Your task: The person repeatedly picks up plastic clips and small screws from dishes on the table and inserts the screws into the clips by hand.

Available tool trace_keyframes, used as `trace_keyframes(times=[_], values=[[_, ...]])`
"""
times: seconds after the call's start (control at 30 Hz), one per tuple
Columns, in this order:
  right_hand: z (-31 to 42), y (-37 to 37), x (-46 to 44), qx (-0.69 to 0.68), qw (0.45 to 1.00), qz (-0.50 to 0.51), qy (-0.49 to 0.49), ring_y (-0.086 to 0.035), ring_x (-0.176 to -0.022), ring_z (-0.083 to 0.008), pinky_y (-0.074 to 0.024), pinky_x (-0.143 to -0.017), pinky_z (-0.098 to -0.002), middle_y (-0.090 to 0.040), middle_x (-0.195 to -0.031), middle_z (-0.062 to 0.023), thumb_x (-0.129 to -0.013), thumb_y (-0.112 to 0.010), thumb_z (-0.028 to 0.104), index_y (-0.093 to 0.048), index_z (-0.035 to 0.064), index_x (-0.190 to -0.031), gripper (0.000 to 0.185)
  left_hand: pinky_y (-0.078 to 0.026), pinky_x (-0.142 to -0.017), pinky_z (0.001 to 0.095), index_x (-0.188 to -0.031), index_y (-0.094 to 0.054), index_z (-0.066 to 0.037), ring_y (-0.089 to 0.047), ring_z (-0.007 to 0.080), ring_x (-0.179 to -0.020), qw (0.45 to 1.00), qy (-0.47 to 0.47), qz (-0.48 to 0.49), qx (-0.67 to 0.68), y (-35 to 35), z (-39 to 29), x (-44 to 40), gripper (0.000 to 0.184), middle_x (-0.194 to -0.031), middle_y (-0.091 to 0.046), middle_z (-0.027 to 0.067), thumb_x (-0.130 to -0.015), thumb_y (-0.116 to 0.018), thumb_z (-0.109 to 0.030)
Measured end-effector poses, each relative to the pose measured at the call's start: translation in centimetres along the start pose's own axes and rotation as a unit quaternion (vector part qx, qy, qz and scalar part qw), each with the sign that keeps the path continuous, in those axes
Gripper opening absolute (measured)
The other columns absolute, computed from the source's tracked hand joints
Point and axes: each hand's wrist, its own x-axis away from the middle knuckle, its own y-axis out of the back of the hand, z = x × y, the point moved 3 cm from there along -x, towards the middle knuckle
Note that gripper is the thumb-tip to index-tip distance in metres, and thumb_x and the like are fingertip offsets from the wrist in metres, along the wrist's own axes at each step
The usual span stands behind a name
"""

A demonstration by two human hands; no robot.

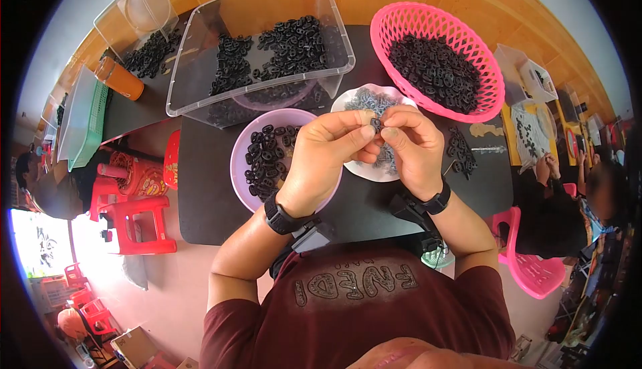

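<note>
Both hands meet above a white plate [386, 171] heaped with small grey-blue pieces. My left hand [334, 143] pinches a small dark part [376, 125] between thumb and forefinger. From the other side, the fingertips of my right hand [411, 143] close on the same part. Its details are too small to make out. Below and left of my left hand is a lilac bowl [239, 162] holding black oval parts [265, 157]. A pink basket [495, 78] full of similar black parts [435, 68] stands behind my right hand.
A large clear bin [180, 78] with black parts stands at the back left. An orange cup [120, 79] is farther left. Loose black parts [461, 152] lie right of the plate. Red stools [142, 225] are at left; another person's hands [548, 167] show at right.
</note>
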Motion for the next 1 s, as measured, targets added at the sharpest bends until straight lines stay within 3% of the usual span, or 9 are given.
trace_keyframes(times=[0.5, 0.83, 0.9, 1.0], values=[[0.0, 0.0, 0.2, 0.01, 1.0, -0.001, 0.023, -0.058, -0.096, -0.0159, -0.0474, -0.087, -0.0295, -0.06, -0.106, -0.0093, -0.085, -0.069, -0.003, -0.066, 0.0006, -0.1, 0.016, -0.056, -0.072, 0.025, -0.116, -0.064, 0.003, -0.066, 0.0118, -0.078, 0.998, -0.04, -0.026, -0.04, -0.5, 0.3, 0.2, 0.023, -0.092, -0.07, 0.0075, -0.095, -0.062, -0.007], [-0.9, -0.1, 0.6, 0.022, 0.999, -0.012, 0.024, -0.061, -0.096, -0.0146, -0.051, -0.085, -0.028, -0.064, -0.107, -0.0091, -0.086, -0.069, -0.004, -0.068, -0.0002, -0.101, 0.015, -0.056, -0.072, 0.0246, -0.114, -0.064, 0.004, -0.067, 0.0114, -0.078, 0.992, -0.098, -0.041, -0.062, -0.5, 1.3, 0.3, 0.021, -0.094, -0.07, 0.008, -0.094, -0.063, -0.004], [-0.8, -0.5, 0.6, -0.047, 0.999, -0.015, 0.007, -0.06, -0.098, -0.0177, -0.049, -0.09, -0.0341, -0.063, -0.106, -0.0093, -0.089, -0.069, 0.003, -0.067, 0.0006, -0.103, 0.015, -0.056, -0.072, 0.0248, -0.113, -0.065, 0.004, -0.067, 0.0117, -0.077, 0.995, -0.091, -0.043, -0.012, -0.5, 1.2, 0.3, 0.02, -0.094, -0.07, 0.0082, -0.094, -0.063, -0.004], [-0.6, -0.4, 0.6, -0.065, 0.998, -0.011, 0.009, -0.061, -0.098, -0.0161, -0.0508, -0.087, -0.0295, -0.064, -0.108, -0.011, -0.087, -0.068, -0.004, -0.068, -0.0007, -0.103, 0.016, -0.057, -0.072, 0.0253, -0.112, -0.065, 0.004, -0.067, 0.0121, -0.078, 0.994, -0.097, -0.045, -0.017, -0.7, 1.1, 0.4, 0.02, -0.094, -0.07, 0.0086, -0.094, -0.063, -0.004]])
